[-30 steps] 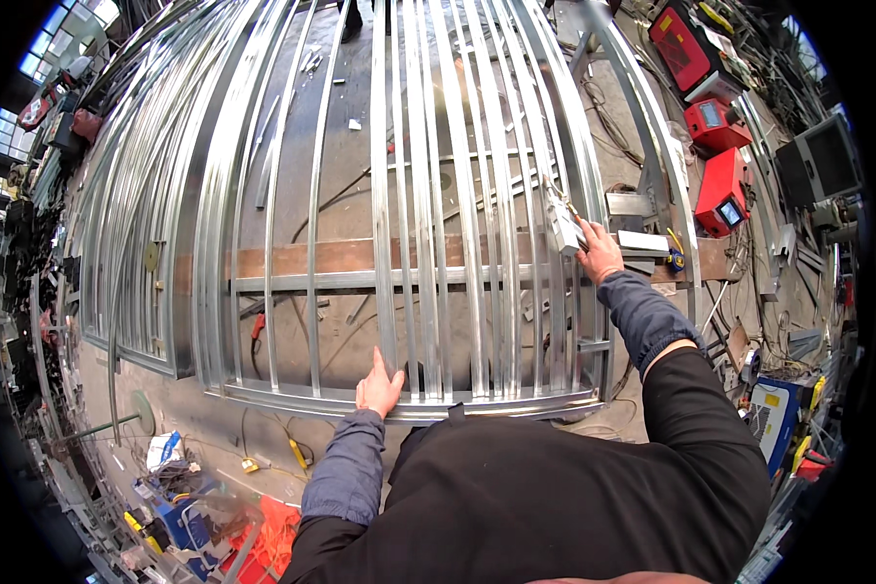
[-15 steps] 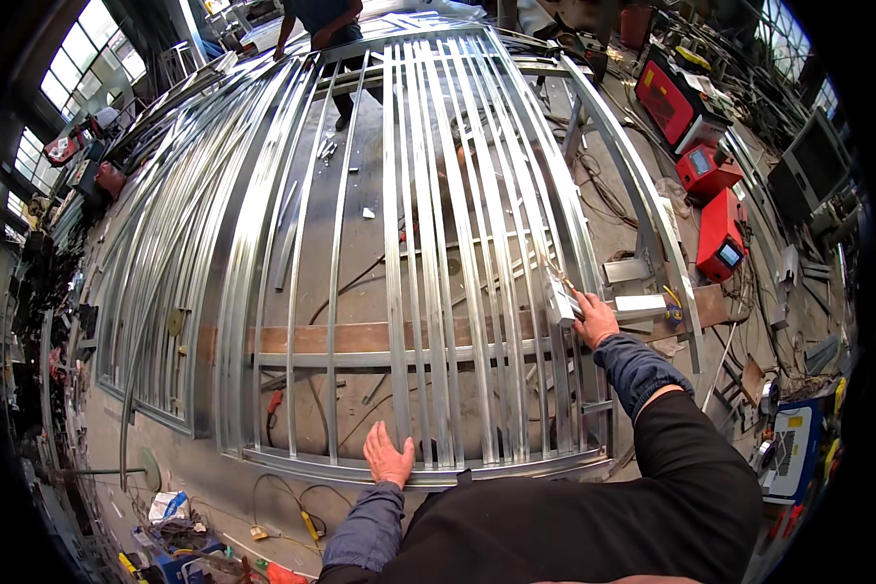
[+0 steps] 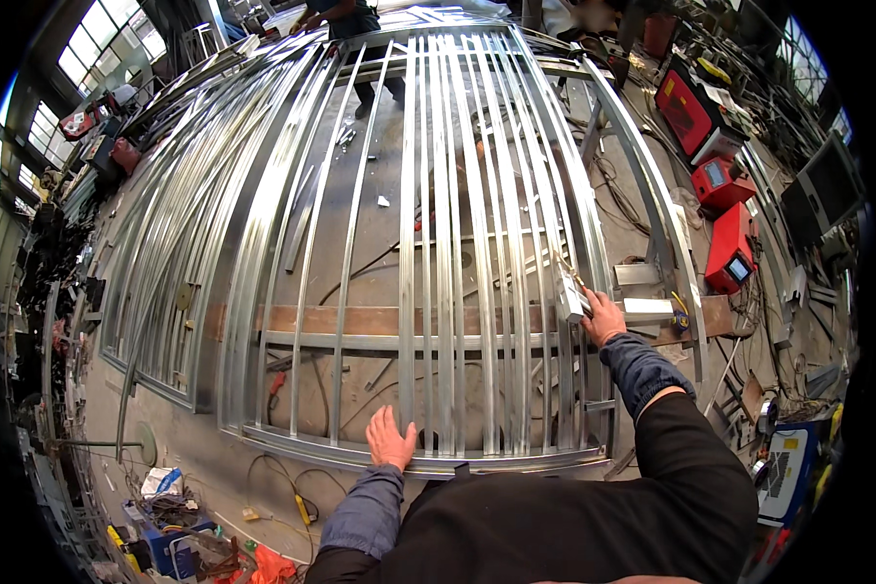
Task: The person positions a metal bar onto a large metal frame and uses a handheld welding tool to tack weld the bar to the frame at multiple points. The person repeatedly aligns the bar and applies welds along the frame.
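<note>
My left hand (image 3: 390, 437) is open, fingers spread, at the near edge of a large silver metal frame (image 3: 321, 454). Long parallel metal bars (image 3: 441, 292) run away from me across it. At the frame's right side, my right hand (image 3: 605, 319) is closed around a slim tool (image 3: 572, 273) with a brass-coloured end. Its grip is mostly hidden by the fingers. The tool lies over a short silver metal block or tube (image 3: 568, 300), just left of the hand. Right beside the hand is another pale, short rectangular piece (image 3: 646, 310).
A second set of bars (image 3: 180, 253) stands left. Another person (image 3: 346, 24) is at the frame's far end. Red machines (image 3: 730, 248), a tape measure (image 3: 680, 313) and a curved metal rail (image 3: 664, 209) are on the right. Cables (image 3: 302, 496) trail over the floor.
The view has shifted slightly, so the scene sits a little further right. The far person has shifted posture. Both my hands keep nearly the same places on the frame.
</note>
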Demonstrator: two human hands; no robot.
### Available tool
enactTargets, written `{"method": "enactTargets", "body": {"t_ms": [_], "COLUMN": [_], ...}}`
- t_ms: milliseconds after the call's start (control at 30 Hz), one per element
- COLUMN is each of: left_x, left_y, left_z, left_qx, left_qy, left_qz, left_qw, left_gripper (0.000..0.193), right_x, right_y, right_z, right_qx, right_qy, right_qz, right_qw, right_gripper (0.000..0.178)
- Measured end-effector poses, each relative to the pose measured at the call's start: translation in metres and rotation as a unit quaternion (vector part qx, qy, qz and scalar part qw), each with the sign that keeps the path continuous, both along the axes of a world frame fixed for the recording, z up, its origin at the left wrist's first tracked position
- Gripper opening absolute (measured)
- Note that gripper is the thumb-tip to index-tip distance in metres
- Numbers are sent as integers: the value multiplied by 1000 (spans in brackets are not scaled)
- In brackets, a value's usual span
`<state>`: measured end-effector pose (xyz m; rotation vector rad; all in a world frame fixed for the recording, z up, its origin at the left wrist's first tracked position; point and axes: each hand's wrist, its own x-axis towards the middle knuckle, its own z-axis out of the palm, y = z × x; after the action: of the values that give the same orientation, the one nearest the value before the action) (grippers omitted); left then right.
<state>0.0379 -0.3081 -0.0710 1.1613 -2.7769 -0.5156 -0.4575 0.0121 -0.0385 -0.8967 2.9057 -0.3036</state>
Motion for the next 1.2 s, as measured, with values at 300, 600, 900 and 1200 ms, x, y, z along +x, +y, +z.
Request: {"method": "enactTargets", "body": {"t_ms": [300,600,900,1200], "left_x": [3,22,87,91], "left_y": [-3,-43,-80,-87], "left_z": [-1,-8,10,9], "left_qx": [11,-36,-7,34], "left_qy": [34,20,32,75], "left_qz": [39,167,164,158], "left_qw": [999,985,986,984], "left_gripper": [78,77,76,68], "right_x": [3,0,0,1], "right_y": [-2,-2,1,1], "right_z": [8,3,-2,1], "right_qx": [9,20,8,8], "right_qy": [-21,-7,-2,-7], "right_qz": [-8,-4,-5,-8], "right_qw": [1000,1000,1000,1000], "right_gripper": [81,80,83,83]}}
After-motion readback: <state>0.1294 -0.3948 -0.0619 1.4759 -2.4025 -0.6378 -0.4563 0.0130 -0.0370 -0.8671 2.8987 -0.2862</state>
